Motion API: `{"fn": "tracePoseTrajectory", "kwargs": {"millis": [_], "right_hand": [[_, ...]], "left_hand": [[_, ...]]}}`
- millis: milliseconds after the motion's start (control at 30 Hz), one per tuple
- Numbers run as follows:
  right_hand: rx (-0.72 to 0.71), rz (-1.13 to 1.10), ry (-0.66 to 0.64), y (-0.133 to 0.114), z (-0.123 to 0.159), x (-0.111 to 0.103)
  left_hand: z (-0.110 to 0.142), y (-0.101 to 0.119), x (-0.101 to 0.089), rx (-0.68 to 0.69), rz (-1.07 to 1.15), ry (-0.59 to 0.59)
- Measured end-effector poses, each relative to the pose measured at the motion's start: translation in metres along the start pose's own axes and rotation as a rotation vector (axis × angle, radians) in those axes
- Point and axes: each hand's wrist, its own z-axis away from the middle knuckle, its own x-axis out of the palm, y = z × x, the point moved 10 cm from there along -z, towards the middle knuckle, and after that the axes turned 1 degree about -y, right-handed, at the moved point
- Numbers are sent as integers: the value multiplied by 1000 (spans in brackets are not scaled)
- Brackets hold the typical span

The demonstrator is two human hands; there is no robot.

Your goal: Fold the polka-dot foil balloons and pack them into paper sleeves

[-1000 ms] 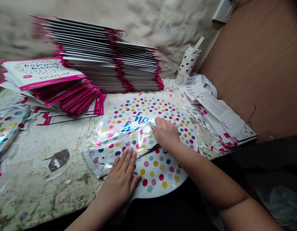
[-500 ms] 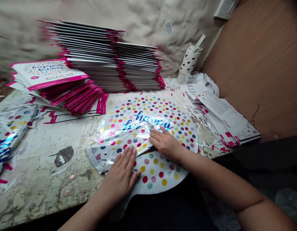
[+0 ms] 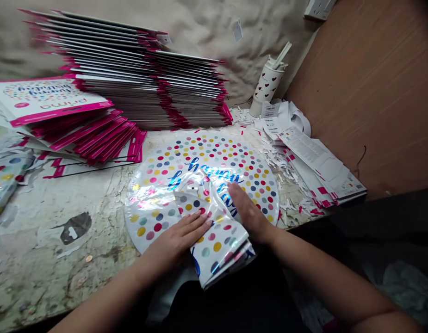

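A round foil balloon (image 3: 154,199) with coloured dots and blue lettering lies flat on the worktable. On top of it is another dotted foil balloon (image 3: 214,245), folded into a layered bundle whose near end hangs toward me past the table edge. My left hand (image 3: 186,231) lies with stretched fingers on the folded balloon, pressing it from the left. Turned on edge at the bundle's right side is my right hand (image 3: 250,212); its fingers are straight and a little blurred, with nothing seen in them. Whether its lower edge touches the foil is unclear.
Tall stacks of pink-edged card packs (image 3: 147,88) stand at the back, with a slumped pile of packs (image 3: 61,101) at left. A heart-patterned tumbler (image 3: 268,83), paper strips (image 3: 297,118) and flat printed cards (image 3: 321,166) are at right. More dotted foil (image 3: 9,175) lies far left.
The upper balloon has gone from a slanted strip to a compact bundle pointing toward me. My right hand has lifted from the strip and moved right; my left still lies on the foil.
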Motion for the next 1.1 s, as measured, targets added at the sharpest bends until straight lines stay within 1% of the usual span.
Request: {"fn": "tracePoseTrajectory", "kwargs": {"millis": [67,100,133,167,200,267,300,333,400,467,500,533,567,633,667,700,733,767,800,833,867,900,967,1033,1067,1100], "right_hand": [[-299,32,-116,-29,1,12],[-406,33,-177,-39,4,17],[-466,17,-230,-44,7,20],[-474,-19,-267,-45,8,22],[-438,-72,-285,-42,7,21],[-262,-213,-322,-28,1,21],[-142,-295,-343,-18,-3,22],[-4,-370,-363,-6,-8,25],[327,-474,-398,22,-13,36],[650,-499,-436,48,-12,48],[768,-484,-448,57,-12,51],[848,-457,-457,64,-13,53],[888,-424,-456,68,-16,53],[902,-347,-401,70,-23,47],[896,-294,-347,69,-27,41],[852,-223,-280,65,-32,34],[758,-139,-218,55,-39,28],[626,-51,-172,41,-46,24],[482,31,-152,25,-52,25],[356,96,-162,11,-55,31],[277,138,-194,2,-56,40],[258,156,-235,0,-54,49],[309,160,-285,8,-51,61],[338,143,-296,15,-50,64],[341,133,-294,17,-51,64],[339,122,-292,17,-51,63]], "left_hand": [[-1,6,7,63,-12,-87],[1,9,8,84,-23,-108],[4,10,7,94,-34,-99],[8,11,3,91,-39,-58],[11,11,-3,69,-34,5],[18,3,-16,-41,37,123],[20,-5,-20,-139,106,154],[20,-18,-21,-270,194,152],[22,-46,-13,-594,396,65],[27,-68,2,-933,611,-53],[29,-74,8,-1064,707,-108],[28,-77,12,-1163,784,-147],[26,-79,15,-1225,842,-174],[19,-80,18,-1279,900,-208],[16,-81,19,-1285,908,-217],[14,-81,20,-1296,918,-221],[12,-81,20,-1306,927,-221],[11,-81,21,-1312,936,-218],[11,-81,20,-1317,944,-216],[12,-81,19,-1319,952,-211],[13,-81,16,-1311,954,-203],[15,-81,11,-1305,970,-173],[23,-80,0,-1327,1082,-53],[36,-77,-5,-1419,1273,55],[42,-73,-4,-1477,1364,75],[45,-70,-2,-1531,1423,66]]}}
